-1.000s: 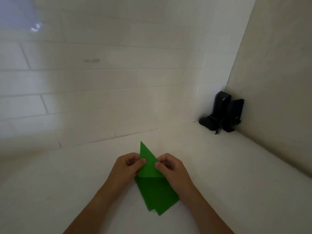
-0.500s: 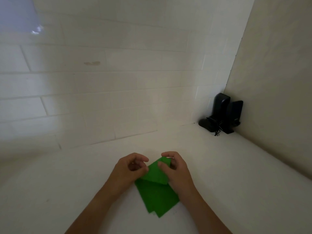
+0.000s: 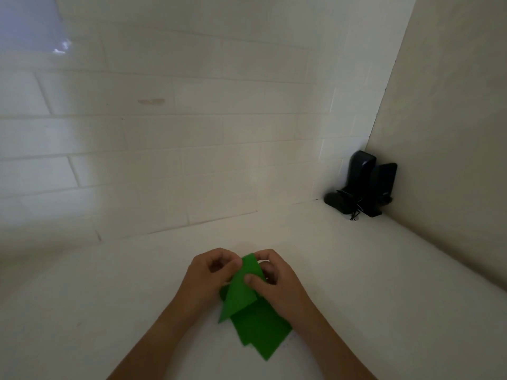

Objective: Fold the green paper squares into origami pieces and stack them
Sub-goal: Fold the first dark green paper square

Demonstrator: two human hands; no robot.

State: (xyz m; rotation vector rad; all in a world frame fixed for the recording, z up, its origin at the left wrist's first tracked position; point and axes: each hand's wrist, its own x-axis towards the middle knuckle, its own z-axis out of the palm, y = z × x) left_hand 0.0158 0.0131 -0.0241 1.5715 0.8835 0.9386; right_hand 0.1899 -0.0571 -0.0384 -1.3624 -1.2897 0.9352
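A folded green paper piece (image 3: 240, 293), roughly triangular, is held just above the white counter between both hands. My left hand (image 3: 204, 281) pinches its upper left edge near the top. My right hand (image 3: 277, 286) grips its right side, thumb pressed on the front face. Under the piece lies a small stack of flat green paper squares (image 3: 262, 334), partly covered by the piece and my right wrist.
The white counter (image 3: 356, 283) runs back to a white tiled wall (image 3: 164, 160) and a beige side wall on the right. A black device with a cable (image 3: 362, 185) stands in the far right corner.
The piece's far point, which stood up a second ago, has been folded down towards me. The piece now hangs lower and tilted, its long point at the lower left. Both hands shifted slightly.
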